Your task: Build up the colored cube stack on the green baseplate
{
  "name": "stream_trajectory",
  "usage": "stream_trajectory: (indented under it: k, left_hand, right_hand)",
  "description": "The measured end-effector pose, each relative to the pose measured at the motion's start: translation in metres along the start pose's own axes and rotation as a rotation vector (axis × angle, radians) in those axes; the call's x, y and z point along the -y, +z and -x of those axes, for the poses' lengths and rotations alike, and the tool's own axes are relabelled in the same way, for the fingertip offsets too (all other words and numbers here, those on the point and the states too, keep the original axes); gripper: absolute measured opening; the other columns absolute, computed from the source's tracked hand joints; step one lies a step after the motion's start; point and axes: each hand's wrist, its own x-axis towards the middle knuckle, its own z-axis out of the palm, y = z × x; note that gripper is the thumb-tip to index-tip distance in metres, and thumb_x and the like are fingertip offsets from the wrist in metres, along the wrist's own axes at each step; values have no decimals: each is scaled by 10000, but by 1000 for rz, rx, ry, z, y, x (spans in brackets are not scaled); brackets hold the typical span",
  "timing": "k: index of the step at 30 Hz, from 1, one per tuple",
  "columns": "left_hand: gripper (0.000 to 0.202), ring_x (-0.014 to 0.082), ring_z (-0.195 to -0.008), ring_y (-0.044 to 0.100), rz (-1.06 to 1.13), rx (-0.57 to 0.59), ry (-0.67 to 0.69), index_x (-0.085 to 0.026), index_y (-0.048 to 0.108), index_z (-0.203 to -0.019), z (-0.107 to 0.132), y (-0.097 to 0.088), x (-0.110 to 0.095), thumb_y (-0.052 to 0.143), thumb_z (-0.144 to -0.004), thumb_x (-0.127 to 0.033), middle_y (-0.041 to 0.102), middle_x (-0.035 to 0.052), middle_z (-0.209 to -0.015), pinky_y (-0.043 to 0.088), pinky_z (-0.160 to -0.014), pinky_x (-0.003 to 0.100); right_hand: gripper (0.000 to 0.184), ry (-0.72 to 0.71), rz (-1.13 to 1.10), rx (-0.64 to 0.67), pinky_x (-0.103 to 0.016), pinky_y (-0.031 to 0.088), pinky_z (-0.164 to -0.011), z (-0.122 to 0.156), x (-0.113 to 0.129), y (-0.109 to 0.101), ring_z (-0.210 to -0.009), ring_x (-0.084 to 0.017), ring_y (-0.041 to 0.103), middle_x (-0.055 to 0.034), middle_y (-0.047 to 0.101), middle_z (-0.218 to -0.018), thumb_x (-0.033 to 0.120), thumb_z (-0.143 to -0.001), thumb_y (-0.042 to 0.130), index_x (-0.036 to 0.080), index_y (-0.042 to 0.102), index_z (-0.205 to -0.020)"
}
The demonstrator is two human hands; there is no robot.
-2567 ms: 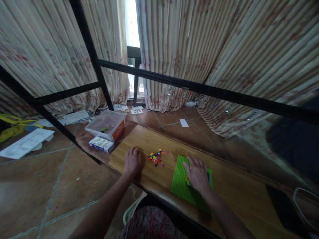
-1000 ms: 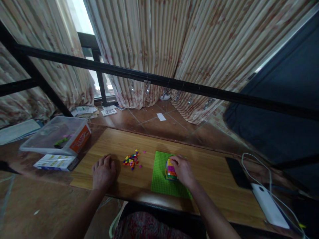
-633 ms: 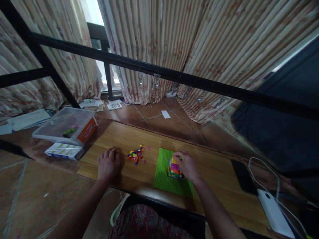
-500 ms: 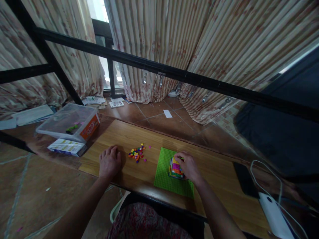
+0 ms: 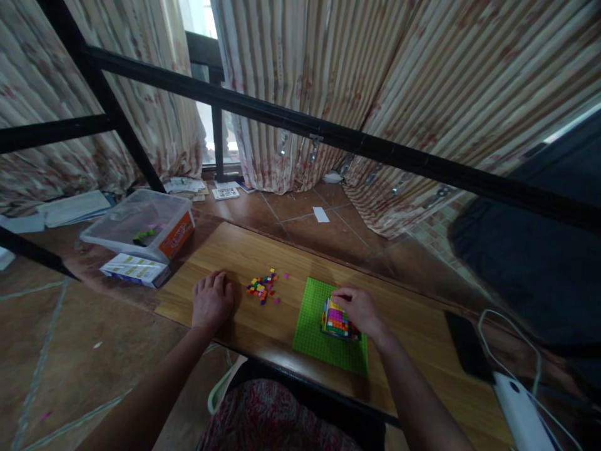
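A structure of small coloured toy bricks [image 5: 339,321], with pink, yellow, green, orange and red rows on top, stands on a bright green studded baseplate [image 5: 307,341]. My right hand [image 5: 359,310] reaches over its far right side. Its thumb and fingers are pinched together at the upper edge of the structure, and what lies between the fingertips is hidden. Loose bricks [image 5: 261,288] in mixed colours form a small pile left of the baseplate. Left of that pile, my left hand [image 5: 213,300] rests palm down on the wooden table [image 5: 277,332], fingers slightly bent, holding nothing visible.
A clear plastic bin [image 5: 141,222] with a few pieces inside stands on the floor at left, beside a white-and-blue box [image 5: 136,269]. A dark phone-like slab [image 5: 467,343] lies on the right, near a white device [image 5: 519,404] with a cable. A black rail [image 5: 291,119] crosses beyond the table.
The whole view has shifted slightly, so everything sits a little further right. My right hand stays pinched at the brick structure's upper edge; my left hand still rests on the table.
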Motion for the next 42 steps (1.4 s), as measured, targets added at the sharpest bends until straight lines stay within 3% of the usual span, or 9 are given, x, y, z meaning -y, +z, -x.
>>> stream_trajectory:
  k: [15, 23, 42]
  left_hand:
    - [397, 307, -1154, 518, -14, 0, -2, -133, 576, -1227, 0, 1, 1, 408, -917, -317, 601, 132, -1273, 370, -992, 446]
    - [397, 309, -1149, 518, -20, 7, 2, -141, 575, -1226, 0, 2, 1, 399, -921, -324, 597, 135, -1272, 370, -985, 447]
    - [400, 309, -1147, 512, 31, 6, -12, -146, 575, -1227, 0, 0, -1, 417, -902, -317, 593, 135, -1284, 365, -986, 456]
  right_hand:
    - [240, -58, -3, -31, -339, 509, -791, 1, 2, 0, -840, -224, 702, -65, 766, -893, 328, -813, 566, 215, 777, -832]
    - [251, -17, 0, 24, -346, 515, -776, -1, 0, -2, -829, -230, 703, -73, 767, -903, 311, -800, 557, 204, 777, -859]
    - [319, 32, -186, 1, -363, 528, -826, 7, -12, 4, -876, -210, 692, -47, 752, -981, 407, -764, 604, 215, 743, -978]
